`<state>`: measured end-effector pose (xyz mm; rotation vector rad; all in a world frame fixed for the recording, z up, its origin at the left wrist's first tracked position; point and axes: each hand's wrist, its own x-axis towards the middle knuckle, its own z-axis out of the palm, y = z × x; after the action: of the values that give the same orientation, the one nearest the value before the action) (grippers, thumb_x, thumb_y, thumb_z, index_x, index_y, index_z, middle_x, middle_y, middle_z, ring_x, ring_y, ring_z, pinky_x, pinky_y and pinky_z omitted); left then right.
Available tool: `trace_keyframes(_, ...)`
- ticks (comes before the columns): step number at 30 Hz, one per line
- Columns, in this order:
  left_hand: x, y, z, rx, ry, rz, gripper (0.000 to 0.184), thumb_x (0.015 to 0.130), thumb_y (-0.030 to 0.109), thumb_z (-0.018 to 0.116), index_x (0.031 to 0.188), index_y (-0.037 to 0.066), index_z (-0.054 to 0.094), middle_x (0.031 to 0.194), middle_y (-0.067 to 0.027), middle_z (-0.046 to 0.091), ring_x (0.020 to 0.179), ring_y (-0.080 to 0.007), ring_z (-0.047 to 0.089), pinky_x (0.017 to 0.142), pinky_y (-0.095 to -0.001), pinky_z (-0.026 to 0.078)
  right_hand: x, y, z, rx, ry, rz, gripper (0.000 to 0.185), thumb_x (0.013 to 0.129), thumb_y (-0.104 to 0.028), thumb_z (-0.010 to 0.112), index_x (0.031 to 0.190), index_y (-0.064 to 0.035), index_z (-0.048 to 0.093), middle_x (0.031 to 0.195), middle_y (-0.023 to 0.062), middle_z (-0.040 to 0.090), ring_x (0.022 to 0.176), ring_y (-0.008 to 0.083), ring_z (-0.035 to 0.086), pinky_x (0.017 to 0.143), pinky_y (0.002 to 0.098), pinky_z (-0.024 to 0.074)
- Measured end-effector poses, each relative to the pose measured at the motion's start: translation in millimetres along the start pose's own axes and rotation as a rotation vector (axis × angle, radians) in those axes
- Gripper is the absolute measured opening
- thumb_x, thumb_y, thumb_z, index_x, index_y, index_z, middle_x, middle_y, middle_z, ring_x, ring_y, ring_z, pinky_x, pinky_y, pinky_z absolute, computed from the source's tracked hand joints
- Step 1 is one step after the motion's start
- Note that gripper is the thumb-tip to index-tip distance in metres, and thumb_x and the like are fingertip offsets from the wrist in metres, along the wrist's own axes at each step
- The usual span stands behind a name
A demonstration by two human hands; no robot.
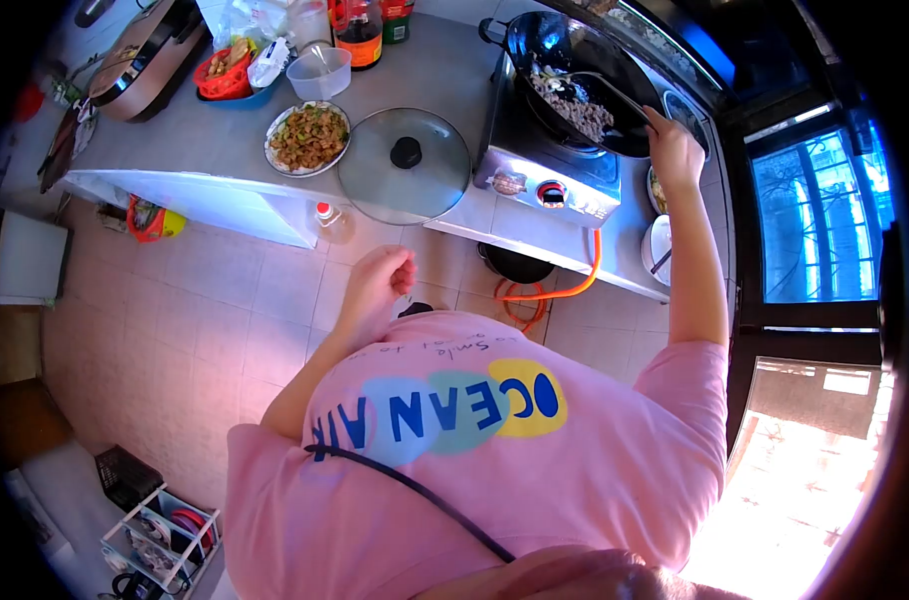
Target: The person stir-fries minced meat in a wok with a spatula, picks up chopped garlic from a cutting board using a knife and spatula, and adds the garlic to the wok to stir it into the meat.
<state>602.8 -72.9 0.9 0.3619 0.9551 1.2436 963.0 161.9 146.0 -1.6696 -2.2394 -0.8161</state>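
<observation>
My right hand (677, 152) is wrapped round the handle of a metal spatula (615, 90), whose far end reaches into the black wok (630, 60). Minced meat (578, 108) with some pale chopped pieces lies in the wok, which sits on a gas stove (550, 185). In front of my body, near the counter edge, my left hand (383, 282) is loosely curled with nothing visible in it. A glass lid (430, 165) with a black knob lies on the counter beyond it, beside a plate of cooked food (308, 138).
A clear plastic tub (320, 75), a red basket (225, 72), sauce bottles (359, 35) and a rice cooker (147, 60) stand along the counter. Right of the stove is a white bowl (658, 245). An orange gas hose (585, 275) hangs below.
</observation>
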Motion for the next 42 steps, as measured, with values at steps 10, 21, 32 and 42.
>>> trace_keyframes(10, 97, -58, 60, -0.134, -0.184, -0.528, 0.017, 0.087, 0.018, 0.056, 0.086, 0.002, 0.058, 0.077, -0.0067, 0.057, 0.067, -0.0159, 0.055, 0.060, -0.0258, 0.046, -3, 2, -8, -0.010, -0.012, -0.034, 0.028, 0.083, -0.022, 0.058, 0.110, -0.0252, 0.062, 0.079, 0.0092, 0.063, 0.074, 0.0269, 0.063, 0.062, 0.0388, 0.0496)
trace_keyframes(21, 178, -145, 145, -0.256, -0.066, -0.607, 0.022, 0.089, 0.021, 0.055, 0.094, -0.001, 0.051, 0.085, -0.0149, 0.055, 0.079, -0.0237, 0.056, 0.069, -0.0321, 0.051, -2, 16, -8, 0.111, -0.043, 0.088, 0.027, 0.082, -0.023, 0.058, 0.109, -0.0223, 0.063, 0.083, 0.0103, 0.065, 0.077, 0.0298, 0.063, 0.065, 0.0392, 0.0499)
trace_keyframes(32, 201, -160, 170, -0.672, -0.037, -0.522, 0.024, 0.094, 0.021, 0.047, 0.094, -0.002, 0.052, 0.085, -0.0117, 0.056, 0.080, -0.0212, 0.056, 0.074, -0.0338, 0.049, 8, 21, 10, 0.126, -0.032, 0.088, 0.026, 0.083, -0.026, 0.057, 0.107, -0.0213, 0.063, 0.084, 0.0123, 0.065, 0.078, 0.0322, 0.063, 0.066, 0.0419, 0.0504)
trace_keyframes(42, 205, -164, 186, -1.039, -0.035, -0.611, 0.028, 0.097, 0.021, 0.033, 0.088, 0.000, 0.049, 0.080, -0.0120, 0.055, 0.072, -0.0217, 0.055, 0.064, -0.0338, 0.048, 30, 17, 24, 0.157, -0.112, 0.289, 0.031, 0.084, -0.034, 0.054, 0.111, -0.0210, 0.062, 0.098, 0.0132, 0.064, 0.091, 0.0318, 0.062, 0.077, 0.0411, 0.0490)
